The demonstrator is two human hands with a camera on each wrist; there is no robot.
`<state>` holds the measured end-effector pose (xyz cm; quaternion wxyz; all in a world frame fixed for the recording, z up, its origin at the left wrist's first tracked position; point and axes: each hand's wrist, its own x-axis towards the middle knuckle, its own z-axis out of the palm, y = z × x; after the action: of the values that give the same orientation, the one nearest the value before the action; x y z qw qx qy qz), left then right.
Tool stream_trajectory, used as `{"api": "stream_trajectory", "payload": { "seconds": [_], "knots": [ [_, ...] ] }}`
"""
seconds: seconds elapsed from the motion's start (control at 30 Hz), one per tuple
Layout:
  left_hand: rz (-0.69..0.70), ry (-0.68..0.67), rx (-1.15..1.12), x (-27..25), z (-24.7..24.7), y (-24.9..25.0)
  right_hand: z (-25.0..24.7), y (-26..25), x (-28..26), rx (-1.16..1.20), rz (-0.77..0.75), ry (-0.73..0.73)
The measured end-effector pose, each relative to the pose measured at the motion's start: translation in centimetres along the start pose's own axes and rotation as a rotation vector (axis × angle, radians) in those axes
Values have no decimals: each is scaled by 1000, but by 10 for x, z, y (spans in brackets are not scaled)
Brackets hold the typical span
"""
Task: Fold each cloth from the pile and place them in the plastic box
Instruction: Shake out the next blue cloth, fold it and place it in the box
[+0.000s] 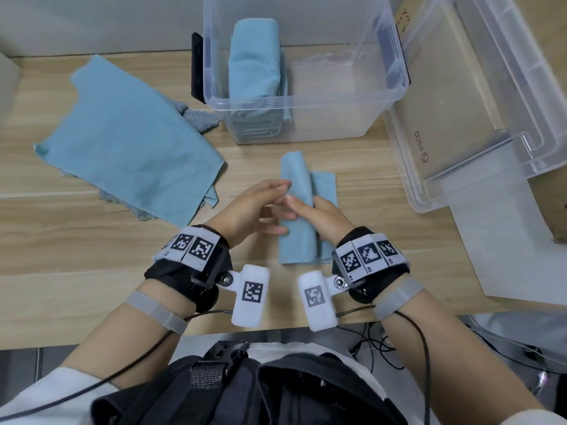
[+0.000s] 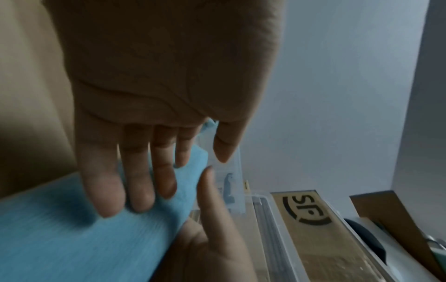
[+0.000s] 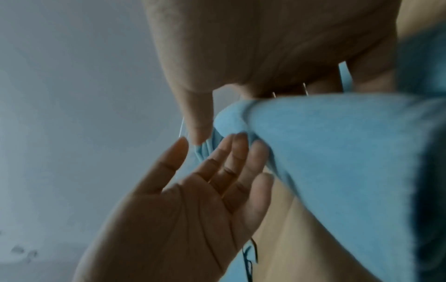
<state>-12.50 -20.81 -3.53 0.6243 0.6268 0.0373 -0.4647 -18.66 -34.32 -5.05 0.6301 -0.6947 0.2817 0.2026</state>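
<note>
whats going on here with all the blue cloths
A person is folding a light blue cloth on the wooden table. The right hand grips a raised fold of it while the left hand lies open, fingers against the cloth. One folded cloth already sits in the clear plastic box. A pile of unfolded cloths waits on the left.

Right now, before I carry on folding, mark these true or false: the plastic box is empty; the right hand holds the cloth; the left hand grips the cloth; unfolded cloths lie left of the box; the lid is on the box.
1. The plastic box is empty. False: a folded blue cloth is inside.
2. The right hand holds the narrow cloth. True.
3. The left hand has a grip on it. False: its fingers are straight.
4. Unfolded cloths lie left of the box. True.
5. The lid is on the box. False: it lies to the right.
</note>
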Motion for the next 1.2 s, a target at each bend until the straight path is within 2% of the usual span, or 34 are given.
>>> {"api": "stream_trajectory", "payload": {
  "seconds": [0.1, 0.13, 0.27, 0.33, 0.4, 0.5, 0.6, 0.8, 0.9, 1.03, 1.1, 1.2],
  "knots": [
    [39, -55, 74, 2, 6, 3, -16, 2, 0, -25, 49, 78],
    [58, -21, 92, 5, 8, 2, -21, 6, 1, -79, 71, 116],
    [110, 257, 95, 21, 9, -10, -38, 19, 5, -268, 108, 224],
    [84, 294, 87, 28, 7, -20, -41, 24, 6, -404, 100, 269],
    [26, 266, 60, 31, 7, -28, -41, 26, 7, -520, 75, 305],
    [-43, 155, -7, 31, 10, -34, -38, 27, 6, -558, 55, 325],
    [-56, 65, -37, 30, 13, -34, -35, 27, 8, -545, 38, 317],
    [-11, 39, 19, 25, 12, -17, -25, 15, 8, -544, -20, 226],
    [61, 44, 29, 15, 8, 5, -22, -6, 7, -347, -65, 186],
    [220, -23, -22, -1, -3, 46, -27, -50, -5, -11, -139, 23],
    [299, -28, -37, -7, -6, 66, -32, -75, -12, 40, -197, -56],
    [418, 2, -61, -10, -11, 94, -34, -107, -17, 84, -307, -71]
  ]
}}
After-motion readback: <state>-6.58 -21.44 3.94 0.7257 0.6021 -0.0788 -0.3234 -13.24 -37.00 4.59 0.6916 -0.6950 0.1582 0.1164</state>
